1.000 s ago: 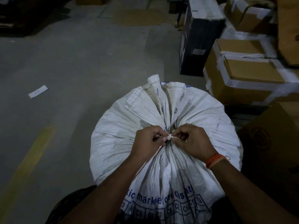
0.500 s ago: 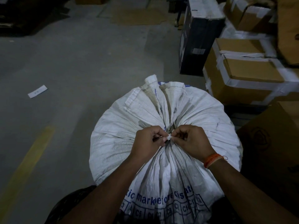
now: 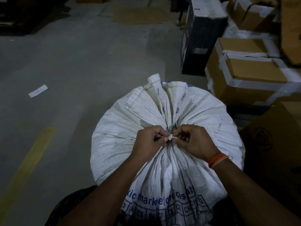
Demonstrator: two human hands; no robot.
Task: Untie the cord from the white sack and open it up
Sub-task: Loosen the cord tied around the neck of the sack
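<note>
A full white woven sack (image 3: 203, 115) with blue print stands on the floor in front of me, its neck gathered into tight pleats. A thin pale cord (image 3: 170, 137) is knotted around that neck. My left hand (image 3: 149, 141) pinches the cord on the knot's left side. My right hand (image 3: 193, 141), with an orange thread band at the wrist, pinches the cord end on the right. The fingertips of both hands almost touch at the knot. The sack's loose top flap fans out beyond the knot.
Taped cardboard boxes (image 3: 247, 74) and a tall black carton (image 3: 200, 38) stand close on the right. Another brown box (image 3: 276, 144) sits right beside the sack. Grey concrete floor (image 3: 81, 62) spreads to the left, with a yellow line (image 3: 32, 154) and a paper slip (image 3: 38, 91).
Both hands stay at the knot with only small finger movements; the right hand has shifted slightly toward the knot. The cord is still tied.
</note>
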